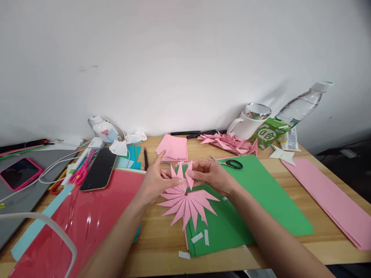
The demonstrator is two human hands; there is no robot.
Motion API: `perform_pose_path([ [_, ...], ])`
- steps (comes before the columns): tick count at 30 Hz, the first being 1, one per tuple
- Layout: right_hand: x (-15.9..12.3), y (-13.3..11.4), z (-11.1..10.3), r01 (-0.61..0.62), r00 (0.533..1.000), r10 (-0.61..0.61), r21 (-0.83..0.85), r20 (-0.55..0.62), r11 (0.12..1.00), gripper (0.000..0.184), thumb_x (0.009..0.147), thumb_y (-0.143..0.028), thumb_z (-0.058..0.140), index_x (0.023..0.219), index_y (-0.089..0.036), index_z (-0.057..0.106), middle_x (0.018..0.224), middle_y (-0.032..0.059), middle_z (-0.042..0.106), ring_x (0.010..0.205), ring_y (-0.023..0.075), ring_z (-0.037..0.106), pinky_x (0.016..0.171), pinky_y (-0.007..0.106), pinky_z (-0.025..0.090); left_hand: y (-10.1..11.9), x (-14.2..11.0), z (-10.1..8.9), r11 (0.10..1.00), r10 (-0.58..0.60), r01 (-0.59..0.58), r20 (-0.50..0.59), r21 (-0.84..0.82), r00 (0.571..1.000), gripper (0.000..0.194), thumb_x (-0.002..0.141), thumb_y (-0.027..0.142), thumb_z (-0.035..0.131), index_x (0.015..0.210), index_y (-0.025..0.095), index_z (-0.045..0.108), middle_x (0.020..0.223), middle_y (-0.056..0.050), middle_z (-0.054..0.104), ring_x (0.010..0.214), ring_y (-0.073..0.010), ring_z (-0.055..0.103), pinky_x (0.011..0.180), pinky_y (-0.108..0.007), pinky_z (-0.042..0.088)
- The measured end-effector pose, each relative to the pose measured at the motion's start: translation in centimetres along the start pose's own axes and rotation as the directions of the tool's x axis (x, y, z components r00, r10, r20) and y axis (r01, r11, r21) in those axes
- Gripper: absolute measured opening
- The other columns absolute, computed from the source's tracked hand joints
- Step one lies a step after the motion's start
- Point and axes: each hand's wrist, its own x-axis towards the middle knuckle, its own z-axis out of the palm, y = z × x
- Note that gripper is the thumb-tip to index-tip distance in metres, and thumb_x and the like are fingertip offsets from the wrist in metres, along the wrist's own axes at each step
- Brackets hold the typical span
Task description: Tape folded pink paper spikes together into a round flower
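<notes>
Pink folded-paper pinwheel: one [186,204], which we hold over the left edge of the green paper sheets [261,193].
Left hand: ours [153,179] grips its upper left points between thumb and fingers, index finger raised.
Right hand: ours [210,177] pinches one pointed pink paper piece [189,177] at the pinwheel's top, forearm reaching in across the green sheets.
Containers: four; behind the green sheets, a white mug with a silver rim [246,125], contents hidden from us, a green printed carton [268,132] and a tilted clear bottle [301,105] holding clear liquid; far left of them, a white bottle [104,129].
Scissors: two; black-handled [234,164] on the green sheets, pink-handled [82,170] well left.
Phones: two, black-screened [99,170] and pink-cased [21,173], both left of the green sheets on our wooden tabletop [156,247].
</notes>
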Motion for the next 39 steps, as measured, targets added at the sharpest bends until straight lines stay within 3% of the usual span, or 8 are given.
perform_pose_path([
  [5,-0.08,0.05,0.21,0.023,1.000,-0.022,-0.016,0.006,1.000,0.029,0.060,-0.036,0.083,0.070,-0.013,0.067,0.063,-0.0032,0.062,0.059,0.0093,0.063,0.064,0.026,0.059,-0.46,0.19,-0.14,1.000,0.010,-0.010,0.010,-0.015,1.000,0.117,0.058,0.023,0.082,0.149,0.015,0.009,0.061,0.000,0.066,0.047,-0.0092,0.050,0.044,-0.018,0.038],
  [22,-0.12,0.09,0.50,-0.013,1.000,0.012,-0.028,-0.005,1.000,0.035,0.059,-0.037,0.083,0.063,-0.012,0.059,0.059,-0.0046,0.056,0.055,0.0078,0.060,0.061,0.027,0.060,-0.49,0.20,-0.11,1.000,0.014,-0.014,0.019,0.004,1.000,0.117,0.058,0.026,0.083,0.149,0.015,0.010,0.051,0.008,0.055,0.044,-0.0072,0.044,0.042,-0.016,0.032],
  [39,-0.26,-0.32,0.32,-0.032,0.998,0.030,0.037,0.057,0.999,0.036,0.063,-0.040,0.081,0.068,-0.014,0.057,0.061,-0.0058,0.055,0.058,0.0074,0.059,0.070,0.030,0.060,-0.26,0.06,-0.10,0.997,-0.011,0.015,0.051,-0.073,0.999,0.119,0.057,0.023,0.084,0.149,0.014,0.009,0.058,0.004,0.062,0.048,-0.0084,0.051,0.045,-0.017,0.038],
])
